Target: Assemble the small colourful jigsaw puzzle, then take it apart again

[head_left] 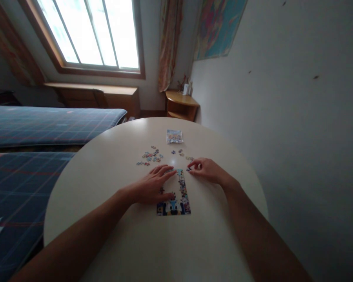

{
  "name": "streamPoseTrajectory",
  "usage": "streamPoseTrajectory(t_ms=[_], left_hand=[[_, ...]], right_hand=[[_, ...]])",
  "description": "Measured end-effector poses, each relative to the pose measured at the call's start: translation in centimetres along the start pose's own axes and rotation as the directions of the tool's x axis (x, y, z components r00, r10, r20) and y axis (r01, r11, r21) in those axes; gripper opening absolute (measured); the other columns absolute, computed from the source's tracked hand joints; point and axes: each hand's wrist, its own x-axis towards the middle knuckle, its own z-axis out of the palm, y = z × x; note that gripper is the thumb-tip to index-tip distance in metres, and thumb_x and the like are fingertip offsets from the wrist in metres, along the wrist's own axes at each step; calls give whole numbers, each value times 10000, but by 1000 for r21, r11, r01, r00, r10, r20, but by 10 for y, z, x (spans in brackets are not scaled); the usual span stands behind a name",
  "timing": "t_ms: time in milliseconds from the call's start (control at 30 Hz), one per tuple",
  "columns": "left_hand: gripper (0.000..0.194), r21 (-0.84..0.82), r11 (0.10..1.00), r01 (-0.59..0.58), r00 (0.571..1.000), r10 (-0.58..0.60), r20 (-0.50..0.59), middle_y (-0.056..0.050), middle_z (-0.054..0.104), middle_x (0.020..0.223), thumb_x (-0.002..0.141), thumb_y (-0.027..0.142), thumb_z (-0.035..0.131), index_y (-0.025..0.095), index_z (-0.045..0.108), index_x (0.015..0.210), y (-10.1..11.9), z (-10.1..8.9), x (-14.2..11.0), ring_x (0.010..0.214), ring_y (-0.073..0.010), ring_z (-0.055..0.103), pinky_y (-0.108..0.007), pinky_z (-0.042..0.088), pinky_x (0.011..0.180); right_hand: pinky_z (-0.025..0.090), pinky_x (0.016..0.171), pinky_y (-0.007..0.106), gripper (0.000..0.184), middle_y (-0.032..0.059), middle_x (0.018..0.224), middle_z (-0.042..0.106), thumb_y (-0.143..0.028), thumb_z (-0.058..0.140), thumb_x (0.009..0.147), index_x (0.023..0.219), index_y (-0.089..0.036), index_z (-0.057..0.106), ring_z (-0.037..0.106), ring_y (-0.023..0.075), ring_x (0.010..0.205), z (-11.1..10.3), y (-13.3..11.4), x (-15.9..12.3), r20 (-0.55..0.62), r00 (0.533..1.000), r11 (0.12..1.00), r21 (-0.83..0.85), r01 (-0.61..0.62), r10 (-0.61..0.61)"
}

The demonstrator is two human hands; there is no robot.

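While your left hand (155,184) is spread, your right hand (208,170) pinches a puzzle piece (188,169), likely light, stiff, best held by its edges.

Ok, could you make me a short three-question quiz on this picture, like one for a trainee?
1. What small thing does the right hand hold?
2. True or false: the left hand covers part of the puzzle.
3. Seen from the person, do the loose pieces on the left lie (a) nearer than the puzzle or (b) farther off?

Key:
1. A dark puzzle piece.
2. True.
3. (b) farther off.
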Motion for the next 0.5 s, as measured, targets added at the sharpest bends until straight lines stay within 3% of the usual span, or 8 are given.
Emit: streamPoseTrajectory(t_ms=[500], left_hand=[[799,-13,1000,-18,1000,18,-2,-130,306,1547,863,627,537,221,279,1502,0,-1,0,1434,-332,244,-485,271,1161]], right_hand=[[425,643,264,282,74,841,686,-352,714,724,916,-145,709,598,172,729,-1,3,2,50,997,998,-26,-54,55]])
